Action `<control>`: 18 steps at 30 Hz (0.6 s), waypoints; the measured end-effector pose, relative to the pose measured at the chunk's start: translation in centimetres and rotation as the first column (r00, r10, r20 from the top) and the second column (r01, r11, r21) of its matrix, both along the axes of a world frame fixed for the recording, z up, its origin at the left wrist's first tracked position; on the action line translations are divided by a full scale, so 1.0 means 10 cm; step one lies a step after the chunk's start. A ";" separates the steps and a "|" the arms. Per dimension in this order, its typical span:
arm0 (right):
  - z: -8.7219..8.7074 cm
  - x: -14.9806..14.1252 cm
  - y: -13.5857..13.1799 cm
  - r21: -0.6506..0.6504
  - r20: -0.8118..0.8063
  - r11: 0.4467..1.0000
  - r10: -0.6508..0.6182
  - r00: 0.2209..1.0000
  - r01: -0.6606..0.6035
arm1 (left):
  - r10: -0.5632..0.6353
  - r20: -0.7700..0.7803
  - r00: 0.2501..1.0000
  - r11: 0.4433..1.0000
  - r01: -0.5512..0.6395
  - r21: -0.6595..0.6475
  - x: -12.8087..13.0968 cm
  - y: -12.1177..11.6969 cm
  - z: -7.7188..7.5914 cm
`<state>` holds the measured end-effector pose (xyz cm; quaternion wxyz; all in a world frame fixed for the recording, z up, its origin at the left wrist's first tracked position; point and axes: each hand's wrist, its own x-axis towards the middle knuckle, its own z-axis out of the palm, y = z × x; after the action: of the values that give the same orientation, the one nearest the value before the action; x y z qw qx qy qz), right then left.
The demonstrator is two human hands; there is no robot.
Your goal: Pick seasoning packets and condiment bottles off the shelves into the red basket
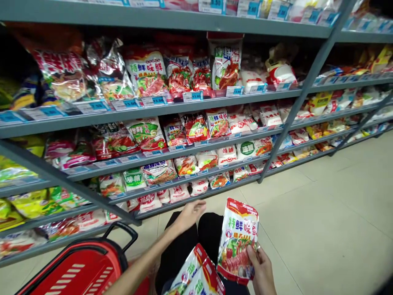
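Observation:
My right hand (260, 262) grips a red-and-white seasoning packet (236, 235) by its lower right edge, with the printed front turned up toward me. My left hand (192, 212) is over my left knee, away from that packet, its fingers loosely bent and nothing seen in them. On my lap, between my forearms, lie two similar seasoning packets (198, 274) that overlap and are cut off by the bottom of the view. Dark trousers cover my bent knees.
Grey store shelves (172, 110) run across in front, stacked with seasoning bags (147, 69) behind price tags. A red shopping basket (82, 266) with a black handle (132, 235) stands on the floor at my left. Pale floor tiles (316, 229) stretch to the right.

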<state>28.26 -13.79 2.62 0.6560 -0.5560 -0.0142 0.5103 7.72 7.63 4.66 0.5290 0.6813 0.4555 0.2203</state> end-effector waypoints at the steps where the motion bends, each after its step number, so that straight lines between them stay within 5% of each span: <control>1: -0.01 0.02 0.02 0.006 -0.008 1.000 0.025 1.000 -0.025 | -0.013 0.030 0.999 1.000 0.013 0.015 0.12 0.10 0.07; 5: 0.04 0.06 0.07 0.038 -0.008 0.993 0.115 0.993 -0.115 | 0.029 0.086 0.996 0.949 -0.054 0.312 0.82 0.90 0.79; 8: 0.05 0.00 0.03 0.033 0.017 0.993 0.112 0.994 -0.112 | 0.294 0.067 0.954 0.751 -0.274 0.601 1.41 1.52 1.38; 10: 0.00 -0.07 -0.04 0.028 0.043 0.998 0.052 0.998 -0.053 | 0.461 0.039 0.887 0.648 -0.366 0.667 1.74 1.81 1.65; 13: -0.12 -0.19 -0.18 -0.005 0.061 0.998 -0.064 0.996 0.064 | 0.618 -0.017 0.786 0.609 -0.465 0.642 2.08 2.05 1.82; 18: -0.25 -0.27 -0.38 -0.080 0.119 0.987 -0.127 0.985 0.137 | 0.717 -0.049 0.696 0.589 -0.566 0.576 2.20 2.21 1.82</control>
<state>25.56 -17.55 0.08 0.6613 -0.6121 0.0078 0.4335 29.72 29.75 22.91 0.1383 0.6073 0.6636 0.4144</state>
